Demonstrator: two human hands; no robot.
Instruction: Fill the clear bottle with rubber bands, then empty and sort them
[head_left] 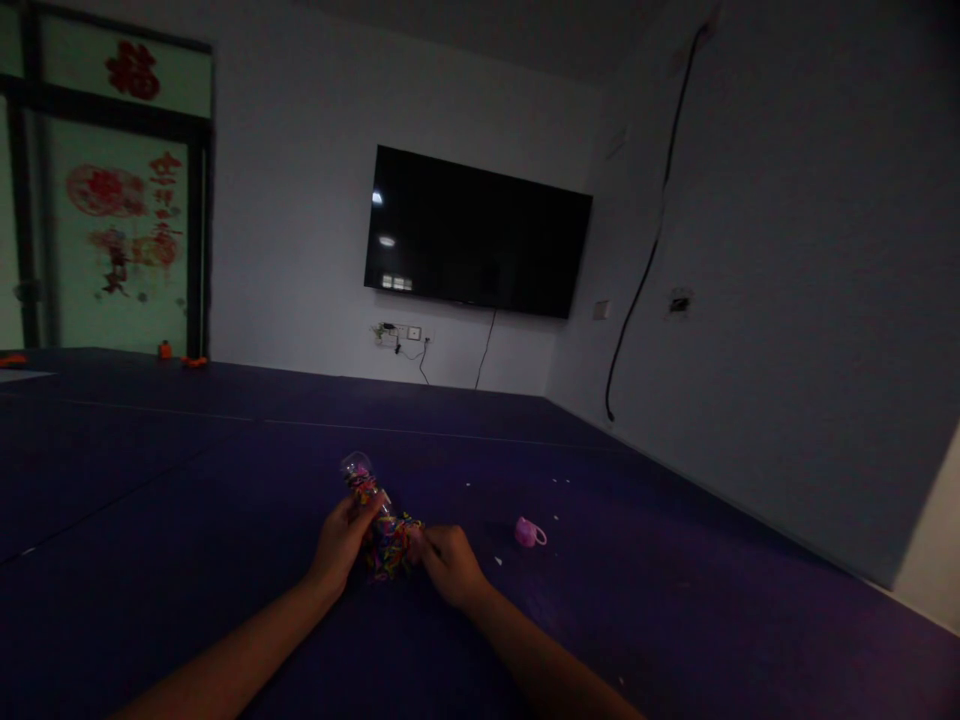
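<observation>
Bottle (355,462), clear and tilted, is held in the left hand (339,548), with bright little strips inside; a heap of bright strips (388,553) is at its low end, between the two hands, over the purple surface (247,500). The right hand (450,565) has its fingers bent in at the heap's right edge, and I cannot tell if they hold a strip; a pink cap (526,532) with a ring sits farther right, near some white bits (498,561).
</observation>
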